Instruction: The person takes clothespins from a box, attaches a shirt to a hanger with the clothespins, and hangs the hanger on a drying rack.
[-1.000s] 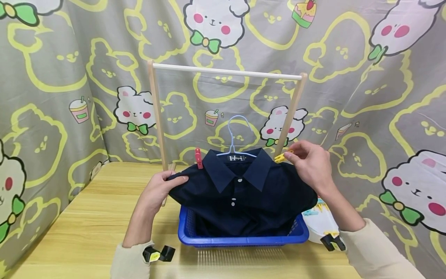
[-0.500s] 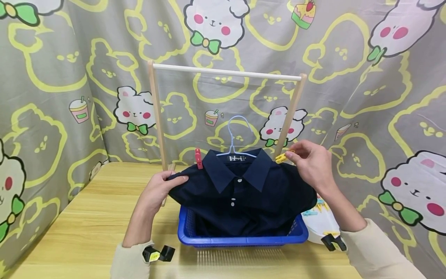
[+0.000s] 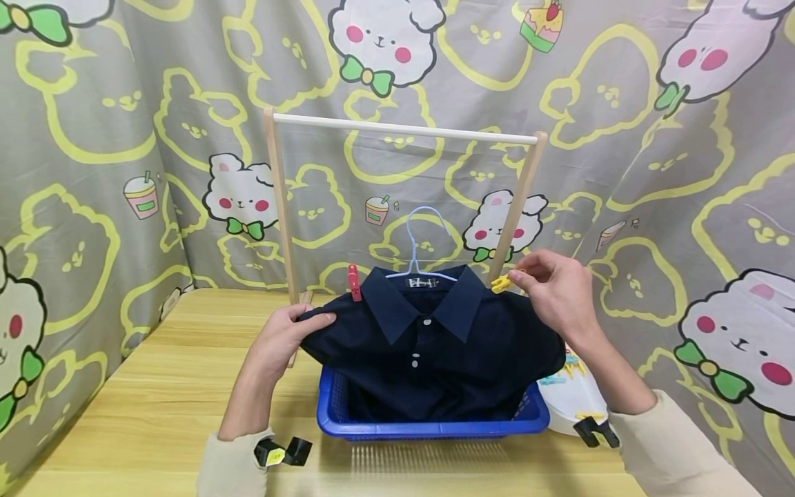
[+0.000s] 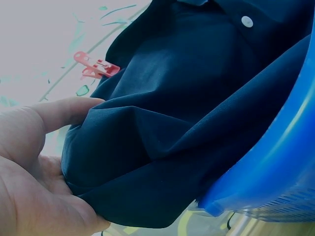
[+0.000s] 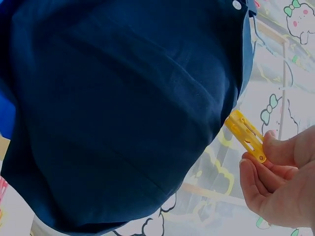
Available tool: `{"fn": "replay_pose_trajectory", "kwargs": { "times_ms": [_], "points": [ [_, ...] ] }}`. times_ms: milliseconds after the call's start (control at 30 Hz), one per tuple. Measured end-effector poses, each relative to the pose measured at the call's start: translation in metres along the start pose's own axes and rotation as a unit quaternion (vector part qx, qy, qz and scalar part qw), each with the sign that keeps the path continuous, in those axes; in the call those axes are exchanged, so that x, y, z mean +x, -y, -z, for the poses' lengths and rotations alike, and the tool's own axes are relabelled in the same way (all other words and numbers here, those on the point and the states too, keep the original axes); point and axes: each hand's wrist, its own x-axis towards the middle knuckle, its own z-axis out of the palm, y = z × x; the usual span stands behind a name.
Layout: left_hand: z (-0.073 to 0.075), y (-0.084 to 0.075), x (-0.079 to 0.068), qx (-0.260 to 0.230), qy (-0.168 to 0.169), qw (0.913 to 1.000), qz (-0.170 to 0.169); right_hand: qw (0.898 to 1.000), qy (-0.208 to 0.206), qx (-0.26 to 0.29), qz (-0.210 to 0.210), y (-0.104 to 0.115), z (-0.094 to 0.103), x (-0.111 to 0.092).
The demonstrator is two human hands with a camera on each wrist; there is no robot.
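A navy collared shirt point(image 3: 385, 345) hangs on a light blue hanger point(image 3: 414, 261), its lower part bunched in a blue basket point(image 3: 435, 429). My left hand point(image 3: 276, 338) pinches the shirt's left sleeve edge between thumb and fingers, also seen close up in the left wrist view. A red clothespin point(image 3: 354, 284) stands upright on the shoulder beside the collar. At the opposite shoulder, my right hand point(image 3: 559, 293) pinches the handles of a yellow clothespin point(image 5: 246, 135). The nose of that clothespin is right at the shirt's edge in the right wrist view.
Behind the shirt stands a wooden rack with a white top bar point(image 3: 404, 128). A white container point(image 3: 562, 417) with several coloured clothespins sits right of the basket, partly behind the right forearm. The wood-grain table point(image 3: 155, 393) is backed by a patterned curtain point(image 3: 397, 172).
The yellow clothespin and my right hand have shifted very slightly to the right. My left hand, the shirt and the red clothespin stay where they were.
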Motion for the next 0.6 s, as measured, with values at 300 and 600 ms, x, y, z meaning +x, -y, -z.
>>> {"fn": "replay_pose_trajectory", "kwargs": {
  "times_ms": [300,600],
  "points": [
    [0.0005,0.0018,0.0011,-0.006,-0.007,1.0,0.003,1.0,0.02,0.001,-0.007,0.0016,-0.0003,-0.0022],
    [0.0001,0.0017,0.0012,0.001,-0.01,0.9999,0.004,1.0,0.026,-0.014,-0.005,0.0036,-0.0005,-0.0029]
  ]
}}
